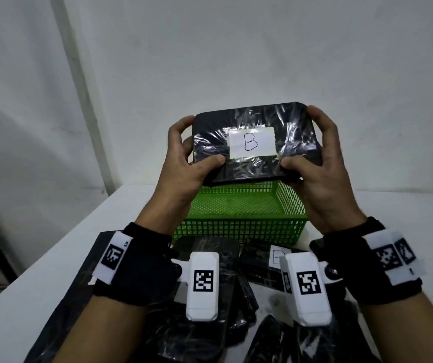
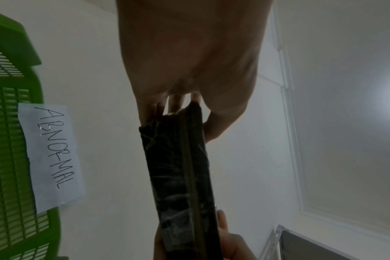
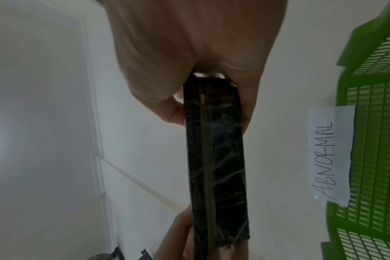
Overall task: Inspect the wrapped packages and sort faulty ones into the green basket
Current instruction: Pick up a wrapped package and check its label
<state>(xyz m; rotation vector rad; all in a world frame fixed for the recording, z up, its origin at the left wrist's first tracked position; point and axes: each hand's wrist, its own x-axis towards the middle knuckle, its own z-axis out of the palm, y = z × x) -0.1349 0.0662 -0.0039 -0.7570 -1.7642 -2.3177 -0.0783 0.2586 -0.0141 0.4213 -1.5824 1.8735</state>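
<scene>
A black package (image 1: 257,142) wrapped in clear film, with a white label marked "B", is held up above the green basket (image 1: 239,227). My left hand (image 1: 186,163) grips its left end, thumb on the front face. My right hand (image 1: 315,163) grips the right end the same way. Each wrist view shows the package edge-on (image 2: 180,176) (image 3: 216,167), pinched between thumb and fingers. The basket (image 2: 9,140) (image 3: 376,140) carries a paper label reading "ABNORMAL" (image 2: 51,154) (image 3: 330,158).
Several more black wrapped packages (image 1: 210,323) lie in a pile on the white table (image 1: 53,258) near me, one with a white label (image 1: 278,255). The basket stands just beyond the pile. White walls rise behind the table.
</scene>
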